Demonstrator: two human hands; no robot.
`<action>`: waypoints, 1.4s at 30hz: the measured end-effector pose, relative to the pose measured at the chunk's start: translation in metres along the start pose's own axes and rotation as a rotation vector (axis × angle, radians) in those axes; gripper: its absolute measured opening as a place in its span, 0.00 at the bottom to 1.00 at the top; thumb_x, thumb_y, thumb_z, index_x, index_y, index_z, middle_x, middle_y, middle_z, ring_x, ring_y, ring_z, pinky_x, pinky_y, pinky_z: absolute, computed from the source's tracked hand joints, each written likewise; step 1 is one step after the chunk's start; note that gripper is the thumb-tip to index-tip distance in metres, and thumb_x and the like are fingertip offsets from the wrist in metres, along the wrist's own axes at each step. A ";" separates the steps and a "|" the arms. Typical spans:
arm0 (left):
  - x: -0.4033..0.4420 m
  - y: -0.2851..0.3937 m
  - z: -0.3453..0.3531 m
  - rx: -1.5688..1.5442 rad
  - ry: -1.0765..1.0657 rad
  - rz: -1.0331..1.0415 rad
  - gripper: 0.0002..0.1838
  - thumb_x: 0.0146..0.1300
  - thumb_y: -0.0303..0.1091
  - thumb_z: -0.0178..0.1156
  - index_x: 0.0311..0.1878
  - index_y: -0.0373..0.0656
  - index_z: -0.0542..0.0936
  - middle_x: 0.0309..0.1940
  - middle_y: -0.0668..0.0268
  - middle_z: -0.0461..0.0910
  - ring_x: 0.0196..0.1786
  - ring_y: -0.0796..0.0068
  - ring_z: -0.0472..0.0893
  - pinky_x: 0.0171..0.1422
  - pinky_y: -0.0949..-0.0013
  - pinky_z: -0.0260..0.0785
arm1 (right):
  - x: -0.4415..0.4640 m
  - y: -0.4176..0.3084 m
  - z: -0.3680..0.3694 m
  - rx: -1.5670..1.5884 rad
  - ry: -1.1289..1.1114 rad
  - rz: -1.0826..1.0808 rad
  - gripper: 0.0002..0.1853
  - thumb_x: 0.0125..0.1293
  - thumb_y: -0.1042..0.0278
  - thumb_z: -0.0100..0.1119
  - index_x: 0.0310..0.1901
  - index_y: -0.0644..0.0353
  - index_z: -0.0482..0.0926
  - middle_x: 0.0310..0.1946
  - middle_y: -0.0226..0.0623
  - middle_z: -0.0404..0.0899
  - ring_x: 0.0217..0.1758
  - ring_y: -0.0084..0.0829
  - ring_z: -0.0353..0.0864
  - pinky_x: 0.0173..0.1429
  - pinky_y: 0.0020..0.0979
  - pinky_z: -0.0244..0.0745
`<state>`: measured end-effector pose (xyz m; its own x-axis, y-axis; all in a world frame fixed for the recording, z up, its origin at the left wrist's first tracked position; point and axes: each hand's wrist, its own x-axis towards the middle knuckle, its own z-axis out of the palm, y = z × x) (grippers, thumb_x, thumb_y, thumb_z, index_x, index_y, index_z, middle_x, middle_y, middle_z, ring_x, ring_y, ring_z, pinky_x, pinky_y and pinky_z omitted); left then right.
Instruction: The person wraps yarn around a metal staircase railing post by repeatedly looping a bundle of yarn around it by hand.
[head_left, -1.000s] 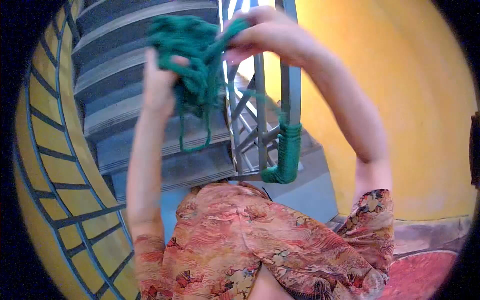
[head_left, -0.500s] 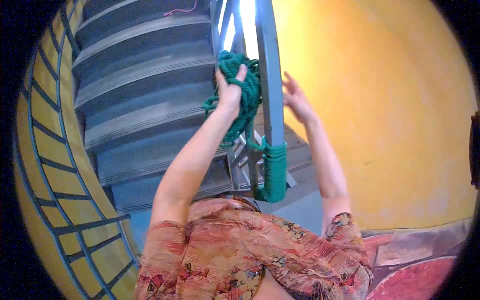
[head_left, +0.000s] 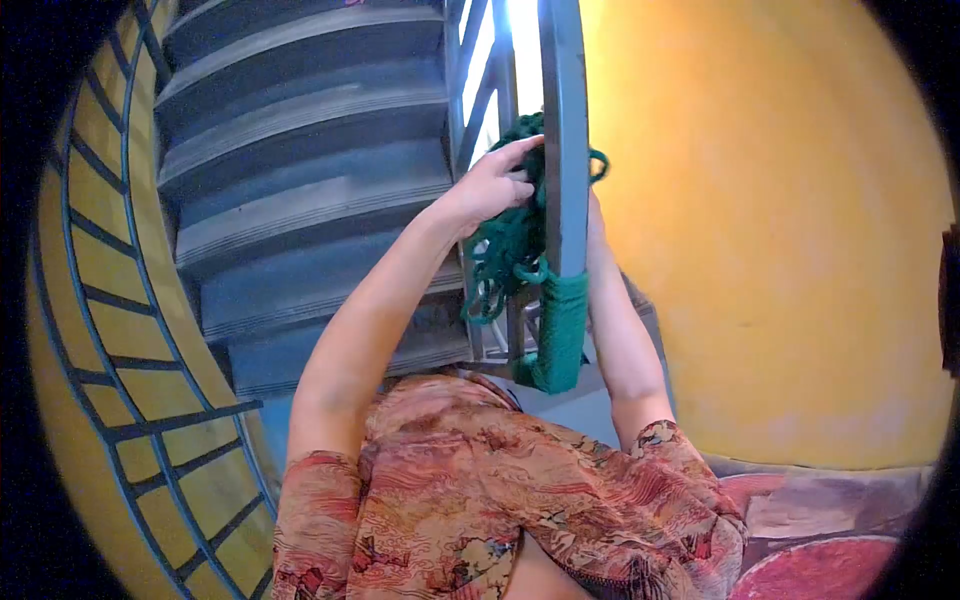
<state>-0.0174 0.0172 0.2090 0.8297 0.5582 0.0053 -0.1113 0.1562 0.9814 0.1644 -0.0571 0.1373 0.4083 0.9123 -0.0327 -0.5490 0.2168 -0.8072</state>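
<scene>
A loose bundle of thick green cord [head_left: 515,235] is pushed in beneath the grey-blue metal handrail [head_left: 567,130], with loops dangling on the stair side and one loop showing past the rail's right side. My left hand [head_left: 497,185] grips the bundle from the left, fingertips reaching the rail's edge. On the other side, my right wrist [head_left: 595,222] runs up behind the rail, which hides the hand and its fingers. Tight, even turns of the same cord form a wrapped section [head_left: 563,325] around the rail's lower end, and a strand leads from it to the bundle.
Grey stairs [head_left: 310,170] rise on the left, with a pink string on an upper step. A dark metal railing [head_left: 125,300] curves along the far left. The yellow wall [head_left: 760,230] stands to the right, and a round red seat or mat [head_left: 820,570] lies at lower right.
The green bundle has moved right, from beside the handrail to under it. My left hand went with it. My right hand, earlier open and visible beside the rail, is now behind it.
</scene>
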 end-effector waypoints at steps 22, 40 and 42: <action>-0.078 0.091 -0.194 -0.698 0.809 0.507 0.15 0.52 0.30 0.64 0.43 0.34 0.78 0.41 0.57 0.80 0.42 0.62 0.81 0.46 0.61 0.77 | -0.103 -0.168 0.222 -1.024 -0.778 -0.407 0.17 0.68 0.69 0.52 0.53 0.71 0.75 0.44 0.47 0.82 0.42 0.33 0.84 0.47 0.31 0.80; -0.059 0.088 -0.014 0.076 0.344 0.088 0.30 0.63 0.57 0.54 0.53 0.37 0.77 0.45 0.54 0.81 0.50 0.58 0.79 0.59 0.58 0.68 | -0.051 -0.019 0.104 -0.031 -0.371 -0.012 0.32 0.64 0.49 0.55 0.62 0.65 0.66 0.58 0.45 0.73 0.58 0.37 0.75 0.59 0.37 0.74; -0.027 0.064 -0.010 0.458 0.499 0.047 0.36 0.64 0.63 0.49 0.58 0.38 0.74 0.49 0.50 0.79 0.55 0.52 0.77 0.64 0.57 0.64 | -0.048 -0.010 0.083 0.018 -0.333 -0.016 0.31 0.63 0.50 0.55 0.61 0.65 0.67 0.57 0.45 0.74 0.56 0.36 0.76 0.58 0.37 0.74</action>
<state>-0.0520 0.0199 0.2694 0.4658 0.8822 0.0688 0.1933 -0.1773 0.9650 0.0894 -0.0745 0.1955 0.1581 0.9715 0.1764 -0.5582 0.2353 -0.7957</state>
